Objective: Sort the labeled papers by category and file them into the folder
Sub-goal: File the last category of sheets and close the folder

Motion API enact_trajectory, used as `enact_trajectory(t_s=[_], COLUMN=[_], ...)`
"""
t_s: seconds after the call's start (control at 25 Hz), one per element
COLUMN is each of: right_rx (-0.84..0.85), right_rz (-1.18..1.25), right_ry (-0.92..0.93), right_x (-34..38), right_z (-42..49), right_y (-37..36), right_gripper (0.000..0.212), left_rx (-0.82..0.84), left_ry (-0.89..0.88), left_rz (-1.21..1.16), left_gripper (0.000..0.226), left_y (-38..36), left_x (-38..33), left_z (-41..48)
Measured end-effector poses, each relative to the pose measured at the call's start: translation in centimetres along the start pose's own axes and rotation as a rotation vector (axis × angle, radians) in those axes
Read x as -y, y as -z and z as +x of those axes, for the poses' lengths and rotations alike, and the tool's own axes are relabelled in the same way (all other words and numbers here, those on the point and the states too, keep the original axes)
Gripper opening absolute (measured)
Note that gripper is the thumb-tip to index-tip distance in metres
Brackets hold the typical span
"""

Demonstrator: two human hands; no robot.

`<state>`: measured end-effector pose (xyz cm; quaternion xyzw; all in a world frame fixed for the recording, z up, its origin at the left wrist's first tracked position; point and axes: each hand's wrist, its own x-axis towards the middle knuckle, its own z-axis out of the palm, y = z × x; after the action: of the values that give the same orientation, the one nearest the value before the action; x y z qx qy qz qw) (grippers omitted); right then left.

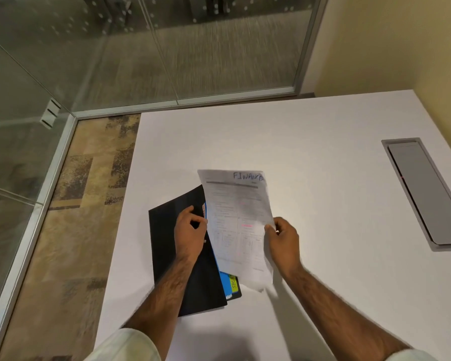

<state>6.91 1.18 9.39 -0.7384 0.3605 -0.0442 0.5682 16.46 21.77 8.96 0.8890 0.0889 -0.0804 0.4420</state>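
White table point(310, 152), head view looking down. Black folder point(167, 256) lies on table near its left edge, cover partly lifted. Left hand point(189, 230) grips the folder's cover edge, fingers curled over it, holding it open. Right hand point(281, 237) pinches the right edge of a paper point(238, 225), thumb on top, fingers behind. Paper is held up, tilted, above the folder's right side, its lower part over the open gap. Handwritten label at paper's top right reads "FINANC…", last letters cut off at the edge. Printed text on the sheet is blurred, unreadable; a pink highlighted mark shows mid-page. Inside the folder, a blue divider point(224, 282) shows below the paper, with a yellow tab point(233, 284) beside it; tab lettering probably a category label, too small to read. Grey cable hatch point(425, 191) set in table at far right, well apart from folder. Glass wall point(141, 48) behind table, patterned carpet point(76, 204) at left. Light sleeves visible at bottom of frame.
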Motion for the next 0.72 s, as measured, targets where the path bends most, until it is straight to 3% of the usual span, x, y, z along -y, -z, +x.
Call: enact_trajectory(t_s=[0.32, 0.72], right_rx=[0.132, 0.331], right_rz=[-0.118, -0.259], right_ry=[-0.174, -0.142], right_x=[-3.7, -2.9], right_z=[-1.7, 1.5], right_y=[-0.1, -6.1], right_gripper=[0.020, 0.012], left_rx=[-0.019, -0.040], left_ry=[0.068, 0.018], left_rz=[-0.009, 0.083], left_gripper=[0.007, 0.023], left_y=[-0.7, -2.5], left_x=[-2.3, -2.4], left_z=[-0.1, 1.1])
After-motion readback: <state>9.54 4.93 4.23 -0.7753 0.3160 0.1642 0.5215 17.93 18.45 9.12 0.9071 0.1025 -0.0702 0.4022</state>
